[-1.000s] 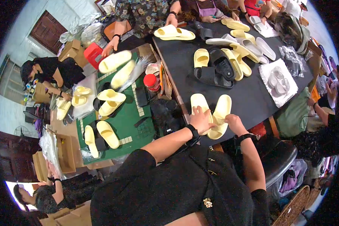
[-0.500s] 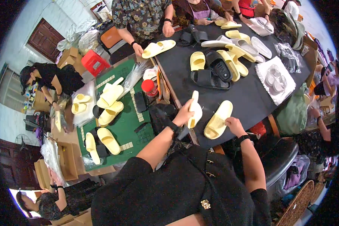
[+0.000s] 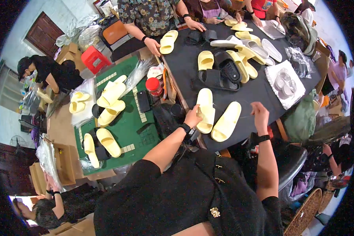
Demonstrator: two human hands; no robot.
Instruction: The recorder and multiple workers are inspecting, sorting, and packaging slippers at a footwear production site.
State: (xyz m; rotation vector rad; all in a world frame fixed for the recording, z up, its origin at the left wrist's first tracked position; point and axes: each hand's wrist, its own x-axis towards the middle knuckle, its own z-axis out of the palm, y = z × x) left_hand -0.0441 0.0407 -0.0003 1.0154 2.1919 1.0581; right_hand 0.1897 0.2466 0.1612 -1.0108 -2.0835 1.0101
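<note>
On the black tabletop point(image 3: 259, 92) before me, two pale yellow slide slippers lie side by side with their soles down. My left hand point(image 3: 193, 117) grips the left slipper point(image 3: 205, 103) by the edge of its strap, fingers closed. The right slipper point(image 3: 227, 122) lies untouched, slightly tilted to the right. Beyond its right side my right hand point(image 3: 260, 116) hovers, fingers bent and apart, with nothing seen in them.
Black slippers point(image 3: 218, 80) and more yellow ones lie farther back, near a clear-wrapped pair point(image 3: 285, 84). On the left, a green mat point(image 3: 135, 135) bears yellow slippers, a phone point(image 3: 144, 101) and a red-lidded jar point(image 3: 153, 85). Across the table, a person's hand point(image 3: 152, 46) touches a yellow slipper point(image 3: 168, 42).
The left slipper has turned from standing on edge to lying sole down beside the other. My right hand has left the right slipper and moved up and right.
</note>
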